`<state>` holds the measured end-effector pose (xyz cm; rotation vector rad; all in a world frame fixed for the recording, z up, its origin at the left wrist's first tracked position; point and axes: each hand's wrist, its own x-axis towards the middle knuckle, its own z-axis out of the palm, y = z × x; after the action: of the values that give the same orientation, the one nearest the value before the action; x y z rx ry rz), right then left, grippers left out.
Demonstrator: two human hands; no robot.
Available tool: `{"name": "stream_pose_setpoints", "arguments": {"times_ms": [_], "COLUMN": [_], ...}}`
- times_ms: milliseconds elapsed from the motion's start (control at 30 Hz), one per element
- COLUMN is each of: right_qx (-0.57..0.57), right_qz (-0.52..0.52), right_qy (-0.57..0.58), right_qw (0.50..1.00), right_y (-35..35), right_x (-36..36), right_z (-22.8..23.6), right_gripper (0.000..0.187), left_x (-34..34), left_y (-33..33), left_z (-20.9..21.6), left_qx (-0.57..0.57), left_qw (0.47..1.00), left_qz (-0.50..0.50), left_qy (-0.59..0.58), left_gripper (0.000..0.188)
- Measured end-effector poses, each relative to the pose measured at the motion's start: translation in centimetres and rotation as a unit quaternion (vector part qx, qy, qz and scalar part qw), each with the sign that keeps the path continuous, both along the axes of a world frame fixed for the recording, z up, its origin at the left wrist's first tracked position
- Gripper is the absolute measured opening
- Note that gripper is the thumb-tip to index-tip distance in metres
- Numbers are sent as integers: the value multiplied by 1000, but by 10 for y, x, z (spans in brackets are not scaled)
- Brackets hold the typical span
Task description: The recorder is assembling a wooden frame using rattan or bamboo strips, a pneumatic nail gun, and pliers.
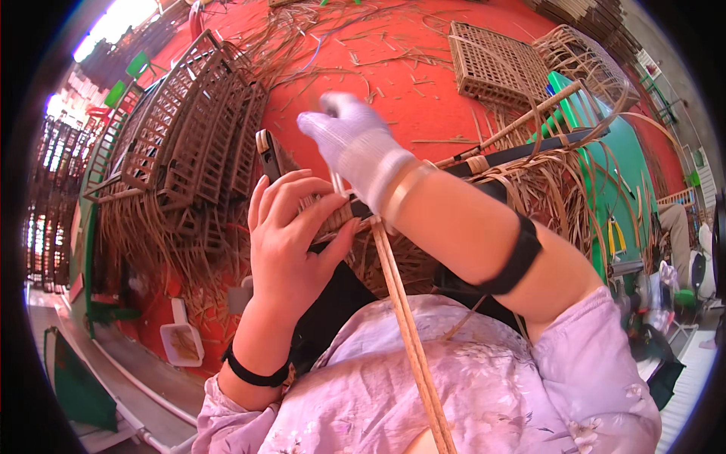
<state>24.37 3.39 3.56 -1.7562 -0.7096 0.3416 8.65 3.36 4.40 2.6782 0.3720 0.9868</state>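
Dark frame in front of you, left hand at it, gloved right hand beyond.
Left is half open, thumb apart from fingers; can't tell if it pinches anything. Right is loosely curled and blurred; can't tell its grip. Pale strip runs from the frame down past your lilac shirt. My read: brace the frame with your left, pull evenly with your right, keep the strip flat, untwisted. No brand, label or writing readable.

Bright scene | glare upper left | right hand motion-blurred | fisheye-bent edges, black corners
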Motion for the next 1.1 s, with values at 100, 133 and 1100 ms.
{"name": "stream_pose_setpoints", "arguments": {"times_ms": [100, 133, 1100], "right_qx": [242, 224, -46], "right_qz": [10, 124, 284], "right_qy": [-78, -30, 346], "right_qw": [967, 966, 893], "right_y": [-61, -84, -121], "right_x": [-29, -33, -23], "right_z": [30, 35, -12], "right_gripper": [26, 20, 28], "left_x": [-7, -9, 2], "left_y": [4, 7, 3], "left_z": [4, 4, 5], "left_qx": [25, 21, -15], "left_qw": [999, 998, 998], "left_qz": [-14, -4, -39], "left_qy": [46, 51, 56], "left_gripper": [26, 26, 23]}}
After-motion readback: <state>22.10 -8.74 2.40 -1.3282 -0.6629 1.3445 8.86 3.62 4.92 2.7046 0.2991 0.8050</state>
